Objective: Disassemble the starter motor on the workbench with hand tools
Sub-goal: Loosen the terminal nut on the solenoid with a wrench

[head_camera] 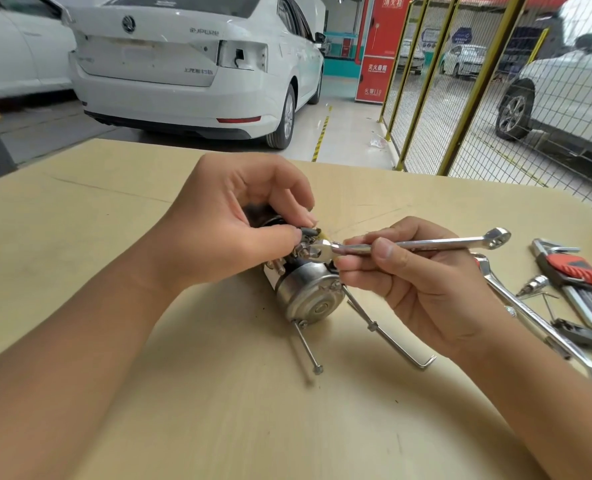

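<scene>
Left hand (232,223) pinches the terminal cluster on top of the starter motor (305,289), which lies on the worktop (114,271) with its round end cap toward the viewer and its long axis running away from the camera. Two long through-bolts (308,348) protrude from the cap, so they appear already backed out. Right hand (415,282) grips the combination wrench (419,244); the shank runs crosswise to the motor axis, open end on a terminal nut just beside the left fingertips. Judged next move: swing the right-held shank about that nut.
</scene>
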